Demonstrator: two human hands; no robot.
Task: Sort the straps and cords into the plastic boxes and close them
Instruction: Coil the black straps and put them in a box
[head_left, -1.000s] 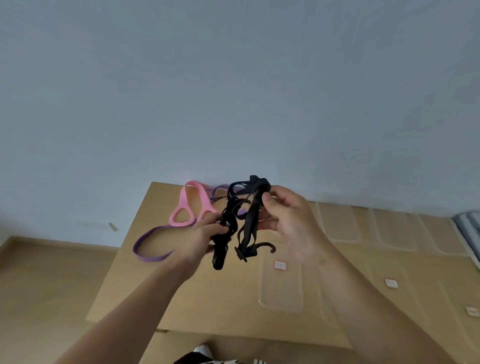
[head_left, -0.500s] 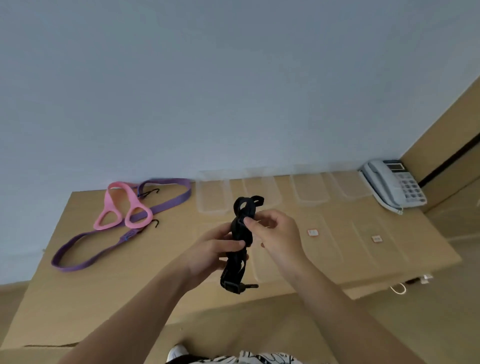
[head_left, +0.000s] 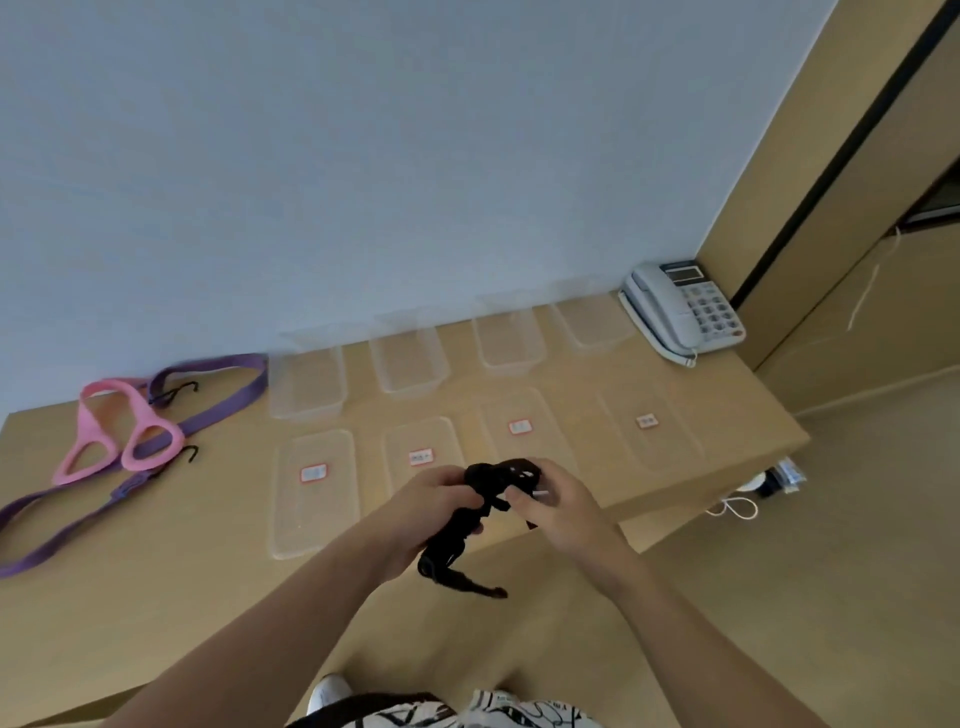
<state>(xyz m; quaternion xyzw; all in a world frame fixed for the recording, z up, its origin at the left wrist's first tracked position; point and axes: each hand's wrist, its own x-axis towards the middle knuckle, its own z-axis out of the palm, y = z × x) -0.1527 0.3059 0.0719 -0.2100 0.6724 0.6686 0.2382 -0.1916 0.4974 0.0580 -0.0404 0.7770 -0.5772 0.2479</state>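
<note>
Black strap (head_left: 470, 519) is gripped bundled by both left hand (head_left: 436, 506) and right hand (head_left: 558, 501), over the table's (head_left: 156, 597) front edge. All four boxes (head_left: 306, 382) are seen empty, lids (head_left: 314, 491) off. Pink strap (head_left: 122, 434) and purple strap (head_left: 78, 512) are left unsorted. Nothing is boxed or closed yet.

Office-type room: desk phone (head_left: 683, 312) on a plain wood bench (head_left: 156, 571), bare pale wall (head_left: 415, 156), matching wood cabinet (head_left: 857, 234) at right.
</note>
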